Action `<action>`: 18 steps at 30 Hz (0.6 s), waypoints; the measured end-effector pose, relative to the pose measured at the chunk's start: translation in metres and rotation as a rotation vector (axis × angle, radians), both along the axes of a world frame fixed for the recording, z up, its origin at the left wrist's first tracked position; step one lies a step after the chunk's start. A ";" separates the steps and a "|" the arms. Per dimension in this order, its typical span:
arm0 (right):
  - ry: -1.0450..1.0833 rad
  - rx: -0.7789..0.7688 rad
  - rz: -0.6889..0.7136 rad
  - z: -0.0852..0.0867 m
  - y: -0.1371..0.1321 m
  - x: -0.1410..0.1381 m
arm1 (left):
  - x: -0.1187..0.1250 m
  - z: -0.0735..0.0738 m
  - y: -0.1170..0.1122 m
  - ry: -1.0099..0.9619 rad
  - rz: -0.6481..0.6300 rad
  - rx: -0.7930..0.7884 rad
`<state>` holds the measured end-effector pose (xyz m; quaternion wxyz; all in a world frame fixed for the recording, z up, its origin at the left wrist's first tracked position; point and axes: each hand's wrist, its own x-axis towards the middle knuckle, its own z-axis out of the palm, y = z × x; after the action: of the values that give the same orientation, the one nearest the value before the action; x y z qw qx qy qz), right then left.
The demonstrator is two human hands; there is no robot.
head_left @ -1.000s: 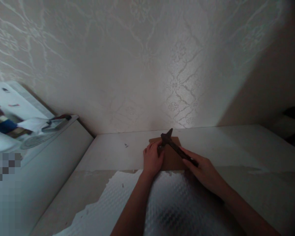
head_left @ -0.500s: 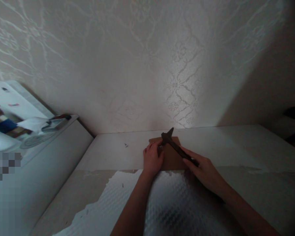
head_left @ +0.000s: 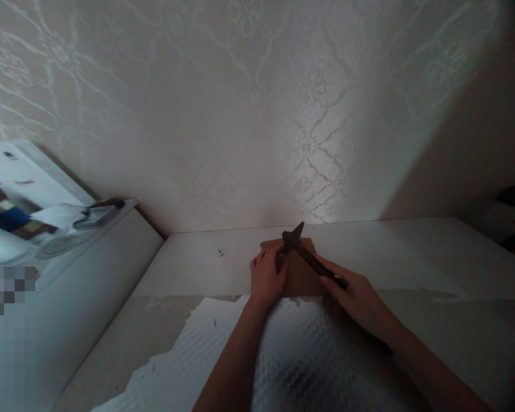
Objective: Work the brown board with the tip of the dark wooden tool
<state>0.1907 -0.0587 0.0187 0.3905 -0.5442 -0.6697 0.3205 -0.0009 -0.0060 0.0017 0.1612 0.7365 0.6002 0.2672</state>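
My right hand [head_left: 351, 290] is closed around the handle of a dark hammer [head_left: 312, 261]. The hammer's head is up and to the left, close above the fingers of my left hand [head_left: 266, 276]. That left hand rests on the left part of a brown cardboard piece [head_left: 300, 276], its fingers curled. Something small and pale shows between its thumb and fingers, too dim and small to name. The cardboard lies flat on the white surface, under both the hammer and my left hand.
White quilted sheeting [head_left: 214, 326] with a ragged edge covers the near side. A few small dark bits [head_left: 220, 252] lie left of the cardboard. A white cabinet [head_left: 98, 274] with clutter on top stands left. Behind rises a patterned papered wall [head_left: 223, 114].
Almost nothing differs. The hammer and both hands keep nearly the same place, with only a very slight shift.
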 end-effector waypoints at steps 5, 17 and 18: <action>0.019 0.004 -0.007 0.001 0.000 -0.001 | 0.000 0.001 0.000 -0.001 0.005 -0.015; 0.046 -0.053 -0.019 0.003 0.000 0.000 | 0.001 0.001 0.000 -0.022 0.003 0.007; 0.049 -0.055 -0.020 0.002 0.000 0.000 | 0.001 0.001 0.000 -0.024 0.002 0.011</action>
<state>0.1908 -0.0585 0.0211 0.3949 -0.5534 -0.6453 0.3485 -0.0004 -0.0062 0.0023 0.1637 0.7335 0.5976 0.2795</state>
